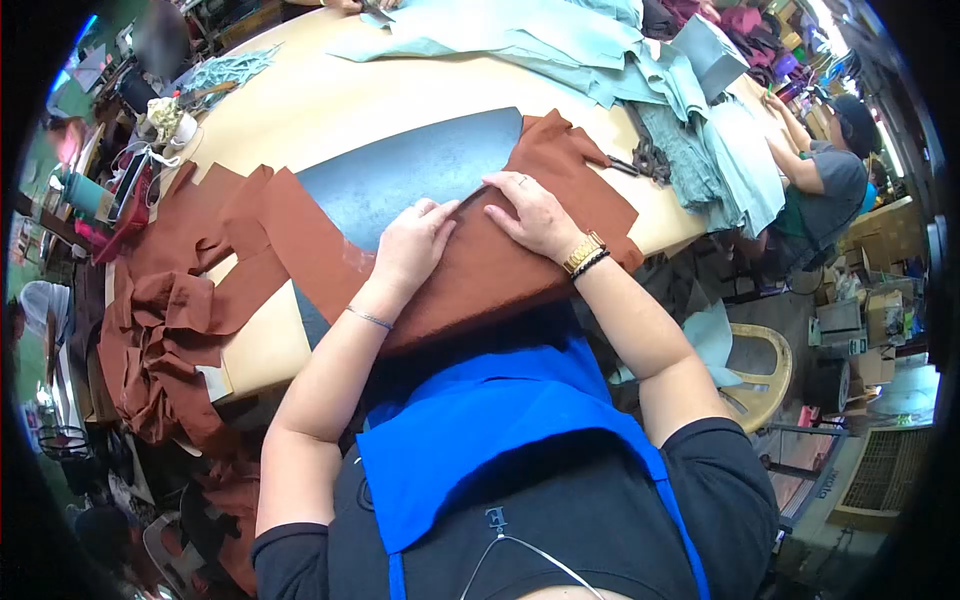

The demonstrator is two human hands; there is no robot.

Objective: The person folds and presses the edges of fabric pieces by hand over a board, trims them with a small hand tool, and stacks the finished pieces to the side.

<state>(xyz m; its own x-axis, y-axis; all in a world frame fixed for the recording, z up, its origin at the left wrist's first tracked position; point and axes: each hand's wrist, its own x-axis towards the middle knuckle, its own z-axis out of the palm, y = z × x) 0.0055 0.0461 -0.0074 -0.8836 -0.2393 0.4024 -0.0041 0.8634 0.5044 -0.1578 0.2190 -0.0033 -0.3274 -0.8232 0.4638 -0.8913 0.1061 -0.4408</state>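
Observation:
A piece of reddish-brown fabric (500,270) lies over the near table edge, partly on a dark blue-grey sheet (400,165). My left hand (415,240) is closed at the fabric's upper edge, with thumb and fingers pinching it. Just to the right, my right hand (537,215) rests on the same fabric, palm down, thumb and forefinger apart. Between the two hands the edge runs in a slanting line. More brown fabric is bunched beyond my right hand. Dark-handled scissors (648,165) lie to the right of that bunch.
A crumpled brown fabric heap (165,330) hangs off the left of the cream table (300,135). Pale green cloth (560,50) covers the far side. At right sits a co-worker (830,170), near a yellow chair (765,365). A phone (130,185) is at left.

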